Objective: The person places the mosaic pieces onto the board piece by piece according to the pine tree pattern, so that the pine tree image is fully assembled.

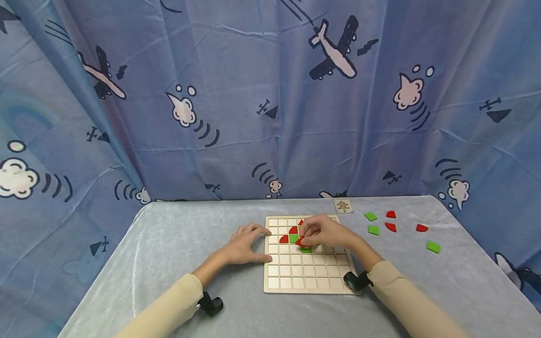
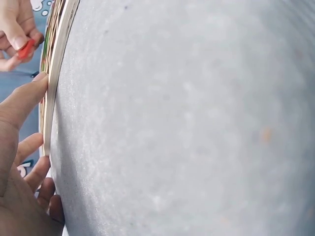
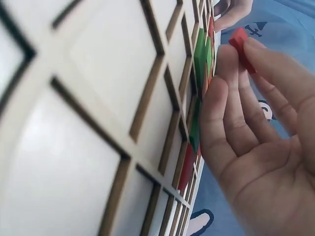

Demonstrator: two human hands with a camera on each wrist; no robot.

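Note:
A wooden grid board (image 1: 285, 271) with square cells lies on the table. My left hand (image 1: 243, 245) rests at its left edge, thumb and fingertips spread along the rim. Over the middle of the board, my right hand (image 1: 327, 232) pinches a red quarter-circle piece (image 3: 239, 40) between thumb and fingers, raised above the cells in the right wrist view. Beneath and beside it, a green square (image 1: 293, 238) and a red quarter-circle (image 1: 284, 239) sit in cells, with another green square (image 1: 306, 250) just below. The right hand hides part of the upper board.
Right of the board lie loose green squares (image 1: 374, 229) and red quarter-circles (image 1: 390, 227). A small patterned card (image 1: 343, 205) lies behind the board's back right corner. A blue curtain (image 1: 236, 94) with airplanes hangs behind the grey-covered table (image 1: 190, 225).

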